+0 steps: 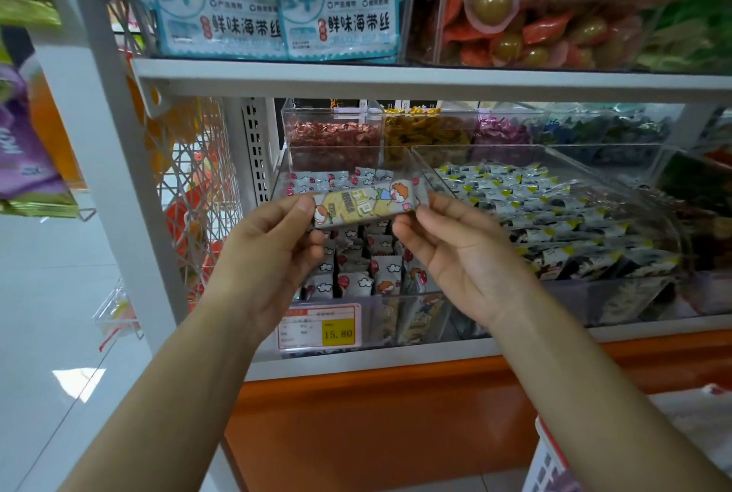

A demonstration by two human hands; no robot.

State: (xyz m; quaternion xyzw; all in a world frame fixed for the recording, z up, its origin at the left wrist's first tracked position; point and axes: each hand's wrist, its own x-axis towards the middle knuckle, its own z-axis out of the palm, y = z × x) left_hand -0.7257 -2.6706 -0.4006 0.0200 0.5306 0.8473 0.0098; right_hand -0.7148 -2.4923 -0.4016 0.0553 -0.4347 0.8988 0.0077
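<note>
Head view is showing us holding one snack packet (366, 203) level between both hands, above the clear bin (396, 315) of matching packets on the lower shelf (356, 367). We are judging the work as roughly midway: the packet is out of the bin and up in the air, while the next step, whether laying it into a row or carrying it away, is not yet begun, and we cannot tell which of the two is meant. Our left hand (273, 250) is pinching the packet's left end, thumb on top and fingers curled beneath, and our right hand (455, 254) is pinching the right end in the same way, so the packet is spanning the gap between them with its printed face tilted toward us. It is hanging over the back half of the bin, apart from the packets standing in rows below. A price tag (320, 327) is sitting on the bin's front wall beside our left wrist, and dark-and-white packets (554, 222) are lying in the neighbouring tray, just right of our right hand.
</note>
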